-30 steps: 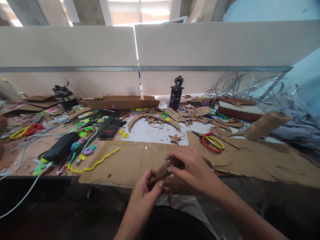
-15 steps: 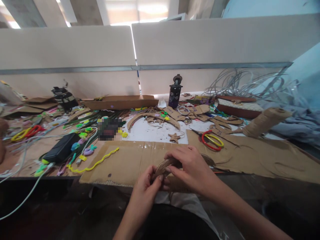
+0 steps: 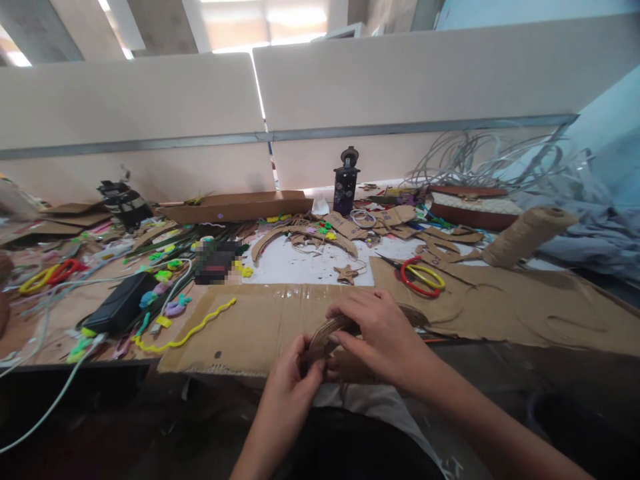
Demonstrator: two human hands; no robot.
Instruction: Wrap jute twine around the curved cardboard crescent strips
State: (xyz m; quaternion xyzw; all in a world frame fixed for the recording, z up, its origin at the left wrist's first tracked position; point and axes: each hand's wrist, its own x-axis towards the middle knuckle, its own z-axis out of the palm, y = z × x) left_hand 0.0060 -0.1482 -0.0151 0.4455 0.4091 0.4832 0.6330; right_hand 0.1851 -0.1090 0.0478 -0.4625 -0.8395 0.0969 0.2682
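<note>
Left hand [image 3: 295,377]: closed, thumb and fingers pinched on the left end of a brown ribbed arc [image 3: 325,335].
Right hand [image 3: 373,333]: curled over the arc's middle, fingers on the far side, thumb on the near face; also had hold.
Arc: in both hands, above the near edge of a cardboard sheet [image 3: 260,327]; its right end stuck out past the right hand.
Sheet: lay along the front of the bench [image 3: 55,323].
Scissors [image 3: 403,275]: 1 red handle, 1 yellow, on the sheet beyond the right hand.
Spool [image 3: 530,235]: brown, tilted, right of the scissors.
Star [image 3: 346,274]: brown, just beyond the sheet.
Cardboard arch [image 3: 307,231]: farther back, beyond the star.
Bottle [image 3: 345,192]: dark, upright, lid up, near the rear wall.
Yellow strip [image 3: 200,327]: wavy, across the sheet's left edge.
Black box [image 3: 120,303]: left of the strip, white cable [image 3: 60,401] running off it.
</note>
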